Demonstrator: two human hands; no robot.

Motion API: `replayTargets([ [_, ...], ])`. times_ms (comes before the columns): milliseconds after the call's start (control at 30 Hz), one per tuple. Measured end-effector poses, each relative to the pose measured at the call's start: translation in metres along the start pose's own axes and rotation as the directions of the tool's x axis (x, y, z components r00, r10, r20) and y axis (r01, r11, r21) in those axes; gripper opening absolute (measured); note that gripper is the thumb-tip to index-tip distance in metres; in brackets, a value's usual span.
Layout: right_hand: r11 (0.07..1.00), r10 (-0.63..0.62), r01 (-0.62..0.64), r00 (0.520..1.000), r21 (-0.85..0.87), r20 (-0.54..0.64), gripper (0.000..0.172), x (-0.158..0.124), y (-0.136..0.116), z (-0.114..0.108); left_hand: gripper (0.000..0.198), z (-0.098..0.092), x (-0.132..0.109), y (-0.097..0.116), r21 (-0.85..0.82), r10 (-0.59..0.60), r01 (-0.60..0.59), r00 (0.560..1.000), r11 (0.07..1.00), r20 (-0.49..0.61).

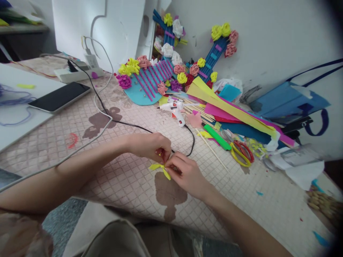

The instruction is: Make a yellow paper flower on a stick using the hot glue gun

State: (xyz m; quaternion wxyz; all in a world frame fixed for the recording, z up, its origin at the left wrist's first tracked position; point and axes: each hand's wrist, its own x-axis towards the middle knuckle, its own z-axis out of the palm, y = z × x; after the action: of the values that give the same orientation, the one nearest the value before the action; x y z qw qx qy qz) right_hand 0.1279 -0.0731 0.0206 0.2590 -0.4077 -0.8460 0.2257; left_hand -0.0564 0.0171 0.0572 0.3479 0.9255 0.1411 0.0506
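Just above the tiled-pattern tablecloth, both hands meet at a small yellow paper flower (166,174) with pointed petals. My left hand (154,147) comes in from the left, its fingers pinched on the flower's upper part. From the right, my right hand (186,173) pinches the flower's side between thumb and fingers. Two or three petals stick out below and to the left; the rest is hidden by the fingers. Beyond the hands, a white hot glue gun (174,109) lies on its side with a black cord running from it.
Right of the hands lie scissors (242,153), a green cutter (216,137), a thin stick (211,150) and coloured paper sheets (235,110). Behind stand blue decorations with paper flowers (150,80). At left are a phone (60,96), a power strip (77,73) and a cable (103,128) crossing the table.
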Motion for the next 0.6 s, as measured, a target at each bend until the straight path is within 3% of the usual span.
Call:
replayTargets([
  [367, 0.998, -0.014, 0.016, 0.999, -0.066, 0.032, 0.013, -0.0004, -0.0006, 0.0004, 0.009, 0.0043, 0.0019, 0.0029, -0.001, -0.024, 0.024, 1.0, 1.0, -0.005],
  [600, 0.998, -0.047, 0.047, 0.999, 0.042, 0.009, 0.008, 0.0003, -0.0005, -0.0065, 0.011, 0.0041, 0.0016, 0.0021, -0.001, -0.043, 0.043, 0.999, 0.999, 0.01],
])
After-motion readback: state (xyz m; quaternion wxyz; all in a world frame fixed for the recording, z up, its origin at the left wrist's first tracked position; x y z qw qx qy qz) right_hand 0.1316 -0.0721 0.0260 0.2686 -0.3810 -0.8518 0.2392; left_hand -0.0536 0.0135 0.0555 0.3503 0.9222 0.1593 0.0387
